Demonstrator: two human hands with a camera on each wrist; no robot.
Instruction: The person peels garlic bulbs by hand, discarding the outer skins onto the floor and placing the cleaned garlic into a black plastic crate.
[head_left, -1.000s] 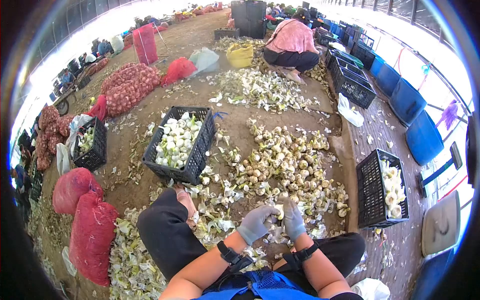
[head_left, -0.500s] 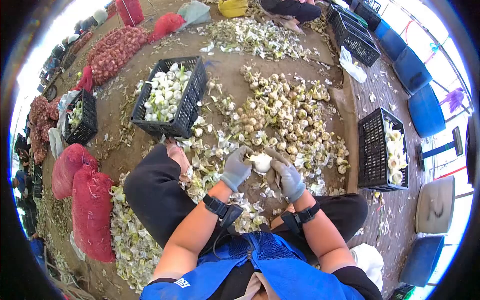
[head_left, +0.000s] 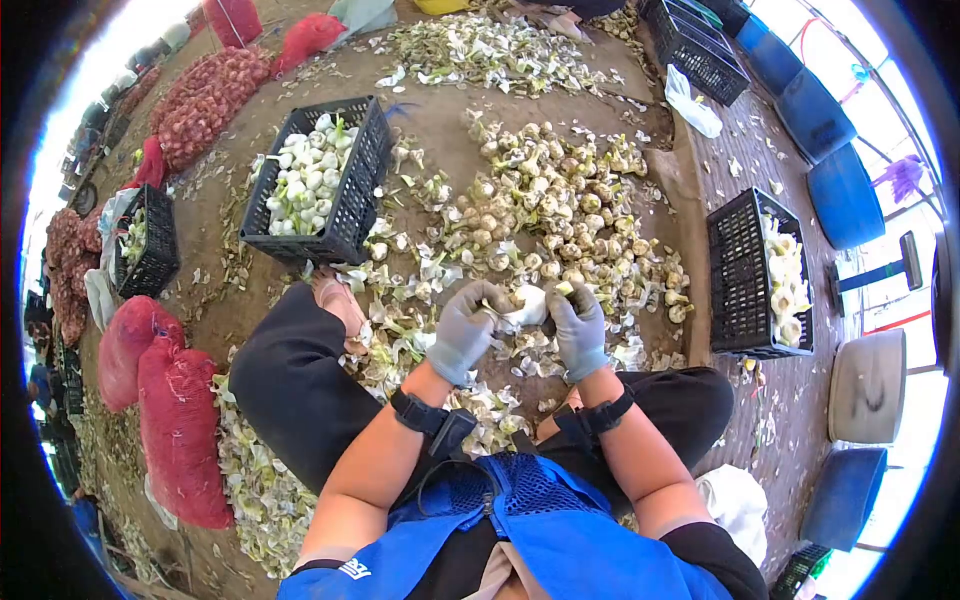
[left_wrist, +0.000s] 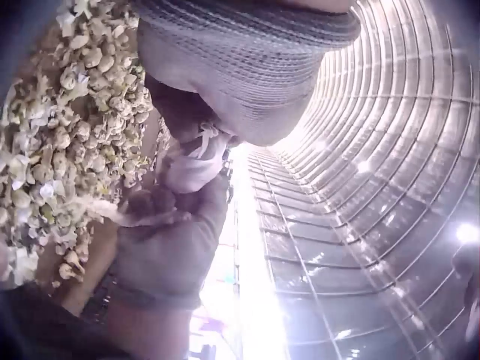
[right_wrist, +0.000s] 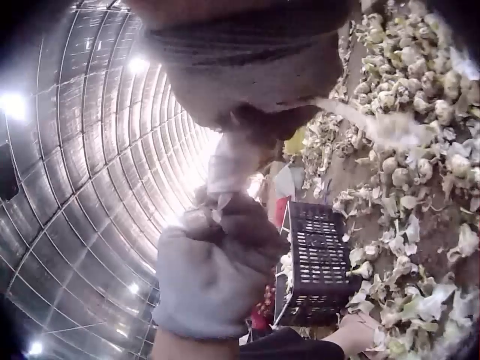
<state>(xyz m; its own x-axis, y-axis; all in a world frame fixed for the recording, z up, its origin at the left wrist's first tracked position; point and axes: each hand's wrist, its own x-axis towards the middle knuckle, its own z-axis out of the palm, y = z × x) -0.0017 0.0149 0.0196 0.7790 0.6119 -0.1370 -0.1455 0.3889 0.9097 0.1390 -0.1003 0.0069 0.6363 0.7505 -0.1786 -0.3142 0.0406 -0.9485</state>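
Note:
Both hands wear grey gloves and meet at a white garlic bulb (head_left: 526,306) above the scattered peel. My left hand (head_left: 463,330) grips the bulb from its left side. On the other side, my right hand (head_left: 577,330) pinches a strip of garlic peel (right_wrist: 375,124), which trails out past the fingers in the right wrist view. In the left wrist view the bulb (left_wrist: 196,169) sits between the two gloves, partly hidden by them. Beyond the hands lies a heap of unpeeled garlic (head_left: 560,215) on the ground.
A black crate of peeled garlic (head_left: 318,185) stands ahead on the left; another crate (head_left: 760,275) is at the right on planks. Red mesh sacks (head_left: 180,430) lie at the left. Loose peel (head_left: 270,490) covers the ground around the crossed legs. Blue barrels (head_left: 845,195) line the right edge.
The head view has tilted down. The bulb was between both hands half a second ago; now the right hand has drawn slightly away with a strip of peel, the left hand keeping the bulb.

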